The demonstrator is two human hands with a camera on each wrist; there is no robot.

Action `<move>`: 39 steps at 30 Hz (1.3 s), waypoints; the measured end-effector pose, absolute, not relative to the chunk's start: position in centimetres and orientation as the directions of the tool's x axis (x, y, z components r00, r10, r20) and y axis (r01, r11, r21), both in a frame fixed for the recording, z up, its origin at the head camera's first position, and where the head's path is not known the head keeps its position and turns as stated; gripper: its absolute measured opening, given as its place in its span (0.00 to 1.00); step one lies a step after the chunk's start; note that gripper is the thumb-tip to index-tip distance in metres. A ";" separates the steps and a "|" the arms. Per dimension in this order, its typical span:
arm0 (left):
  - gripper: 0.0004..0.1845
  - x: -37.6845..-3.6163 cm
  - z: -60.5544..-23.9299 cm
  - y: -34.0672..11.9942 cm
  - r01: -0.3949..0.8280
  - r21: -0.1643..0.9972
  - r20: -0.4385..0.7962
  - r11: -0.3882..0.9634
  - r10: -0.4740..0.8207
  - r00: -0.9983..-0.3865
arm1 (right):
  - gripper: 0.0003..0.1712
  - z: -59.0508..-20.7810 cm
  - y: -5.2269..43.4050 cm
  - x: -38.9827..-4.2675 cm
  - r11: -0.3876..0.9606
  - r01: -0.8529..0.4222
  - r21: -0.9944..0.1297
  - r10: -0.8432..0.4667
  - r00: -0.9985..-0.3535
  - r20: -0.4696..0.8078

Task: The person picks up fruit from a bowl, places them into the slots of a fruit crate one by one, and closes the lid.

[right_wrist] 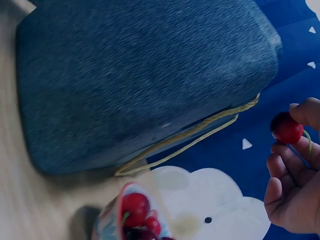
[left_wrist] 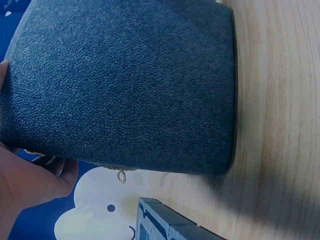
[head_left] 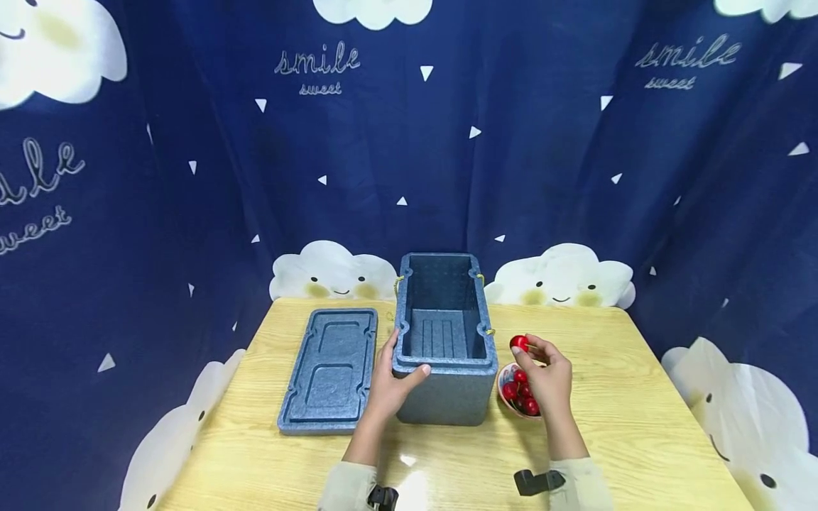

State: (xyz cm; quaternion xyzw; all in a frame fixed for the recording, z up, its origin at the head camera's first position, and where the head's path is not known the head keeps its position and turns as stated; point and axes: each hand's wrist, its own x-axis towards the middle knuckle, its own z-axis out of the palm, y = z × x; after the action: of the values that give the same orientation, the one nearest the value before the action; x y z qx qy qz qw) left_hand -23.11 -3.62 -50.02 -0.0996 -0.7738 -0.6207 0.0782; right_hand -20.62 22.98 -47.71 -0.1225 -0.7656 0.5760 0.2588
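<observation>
A dark blue-grey foam box (head_left: 441,394) stands lidless on the table, its inside showing bare ridged floor. My left hand (head_left: 388,383) grips its near left corner, thumb over the front rim and fingers along the left side. Between thumb and fingertips, my right hand (head_left: 548,372) pinches a red cherry (right_wrist: 287,128) with a green stem, raised above a small patterned bowl (head_left: 503,399). Several more cherries (head_left: 527,406) lie in that bowl, close to the box's right side.
The box's matching lid (head_left: 329,372) lies flat on the wooden table (head_left: 613,404), left of the box. Yellow rope (right_wrist: 185,135) runs along the box's side. A dark blue curtain (head_left: 396,142) with clouds surrounds the table.
</observation>
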 end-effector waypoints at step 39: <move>0.44 -21.4 -46.6 -3.3 0.232 0.963 0.228 0.138 0.043 -0.973 | 0.24 -41.2 22.8 -24.7 0.362 -0.147 -0.920 0.145 -0.967 0.211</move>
State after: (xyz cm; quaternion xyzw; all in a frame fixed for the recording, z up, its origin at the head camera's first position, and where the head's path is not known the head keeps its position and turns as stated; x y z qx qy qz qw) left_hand -21.45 -3.33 -46.65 -0.0916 -0.7508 -0.6501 0.0728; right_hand -24.66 22.80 -41.19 0.0005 -0.8151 0.5647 0.1294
